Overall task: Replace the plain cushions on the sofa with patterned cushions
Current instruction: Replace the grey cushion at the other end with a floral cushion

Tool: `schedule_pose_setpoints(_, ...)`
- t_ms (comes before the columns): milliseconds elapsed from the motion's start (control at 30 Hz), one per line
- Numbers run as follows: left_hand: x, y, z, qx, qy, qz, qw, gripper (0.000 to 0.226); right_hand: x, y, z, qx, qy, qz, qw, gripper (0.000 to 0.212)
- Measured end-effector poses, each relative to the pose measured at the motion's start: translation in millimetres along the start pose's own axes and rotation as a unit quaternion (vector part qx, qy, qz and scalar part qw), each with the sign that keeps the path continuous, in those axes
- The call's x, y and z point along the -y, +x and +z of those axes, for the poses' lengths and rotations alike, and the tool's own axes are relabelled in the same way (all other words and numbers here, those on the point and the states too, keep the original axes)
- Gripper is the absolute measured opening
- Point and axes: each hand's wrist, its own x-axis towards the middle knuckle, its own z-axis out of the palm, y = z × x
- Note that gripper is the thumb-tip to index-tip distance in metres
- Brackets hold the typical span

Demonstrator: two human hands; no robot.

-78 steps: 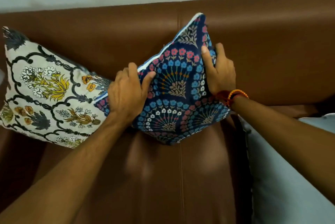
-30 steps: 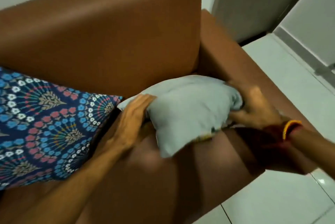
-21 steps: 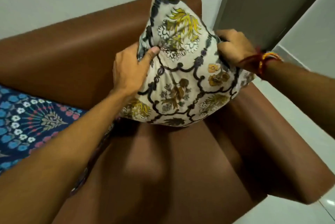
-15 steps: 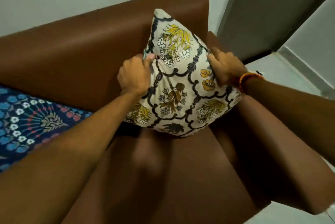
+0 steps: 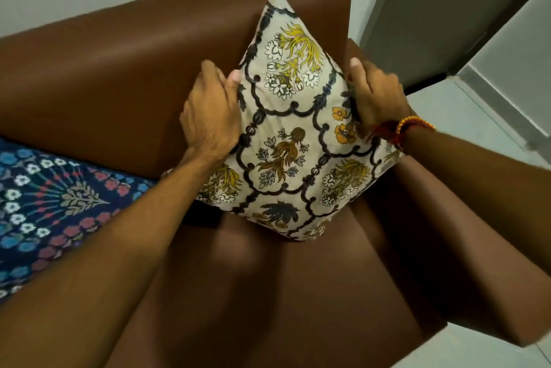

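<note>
Cream cushion (image 5: 292, 141) stands on one corner at sofa (image 5: 119, 69) end, vs backrest & armrest. L hand (image 5: 208, 117) & R hand (image 5: 375, 96) each grip a side edge. Blue cushion (image 5: 44, 203) lies on sofa seat. No plain ones visible; prob. nearly done, just settle & let go.

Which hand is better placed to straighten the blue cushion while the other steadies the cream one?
Left, likely: the left hand grips the cream cushion on the side facing the blue cushion; the right hand grips the side by the armrest.
</note>
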Motion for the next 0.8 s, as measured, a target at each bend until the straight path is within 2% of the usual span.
schedule_pose_setpoints(67,-4.4,-10.3,0.3,-0.029,-0.033,0.046,0.998,0.041,3.6,-12.4,9.0,-0.058,0.039,-0.058,0.996,0.048)
schedule_pose_setpoints(133,-14.1,-21.2,3.2,-0.077,-0.022,0.113,0.990,0.047,17.7,-25.2,19.3,-0.140,0.017,-0.176,0.974,0.054)
schedule_pose_setpoints(167,-18.9,-26.3,5.6,-0.076,0.000,0.164,0.983,0.052,25.0,-29.9,23.8,-0.159,-0.001,-0.240,0.957,0.058)
schedule_pose_setpoints(233,-20.5,-34.4,12.6,-0.017,0.068,0.249,0.966,0.057,32.1,-35.4,33.6,-0.122,-0.073,-0.326,0.935,0.060)
schedule_pose_setpoints(267,-16.3,-35.8,14.4,0.018,0.088,0.255,0.963,0.058,32.5,-37.8,36.9,-0.090,-0.108,-0.319,0.937,0.060)
schedule_pose_setpoints(333,-0.2,-33.9,13.8,0.047,0.080,0.199,0.976,0.060,24.6,-38.3,37.4,-0.059,-0.114,-0.217,0.968,0.060)
schedule_pose_setpoints(400,18.9,-31.2,3.6,0.034,0.064,0.135,0.988,0.063,25.1,-38.6,35.2,-0.074,-0.062,-0.109,0.989,0.063)
schedule_pose_setpoints(467,33.2,-30.9,-11.9,0.021,0.060,0.125,0.990,0.063,36.7,-44.7,32.4,-0.127,-0.053,-0.091,0.986,0.066)
schedule_pose_setpoints(533,51.9,-36.3,-37.3,0.011,0.070,0.131,0.989,0.061,67.0,-60.0,40.3,-0.157,-0.063,-0.172,0.970,0.065)
schedule_pose_setpoints(667,114.5,-56.0,-101.6,-0.024,0.119,0.121,0.985,0.057,171.0,-107.4,86.3,-0.082,-0.051,-0.355,0.930,0.063)
schedule_pose_setpoints(800,192.7,-76.0,-165.3,-0.046,0.192,0.091,0.976,0.060,271.1,-143.7,139.2,-0.042,-0.005,-0.424,0.905,0.060)
